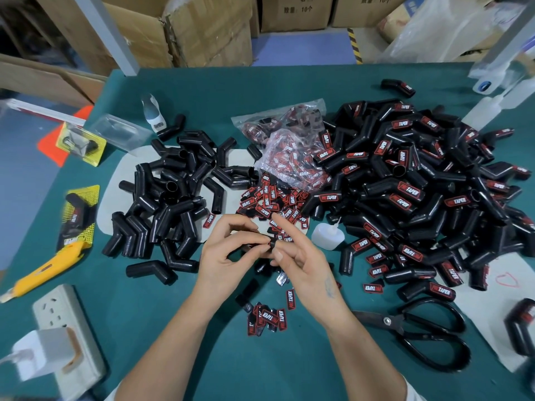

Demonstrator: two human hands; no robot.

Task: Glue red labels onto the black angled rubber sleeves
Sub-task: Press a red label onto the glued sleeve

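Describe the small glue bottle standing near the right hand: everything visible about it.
The glue bottle is small, squat and of translucent white plastic, with a thin tapered nozzle leaning up toward the right. It stands on the green table, just right of the right hand, between the loose red labels and the labelled sleeve pile. No hand touches it. Whether it is capped cannot be told.

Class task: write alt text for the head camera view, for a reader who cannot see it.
Two bare hands, left hand and right hand, hold a black rubber sleeve above a green table, between a pile of unlabelled sleeves and a larger pile of labelled sleeves. Loose red labels and a glue bottle lie nearby.
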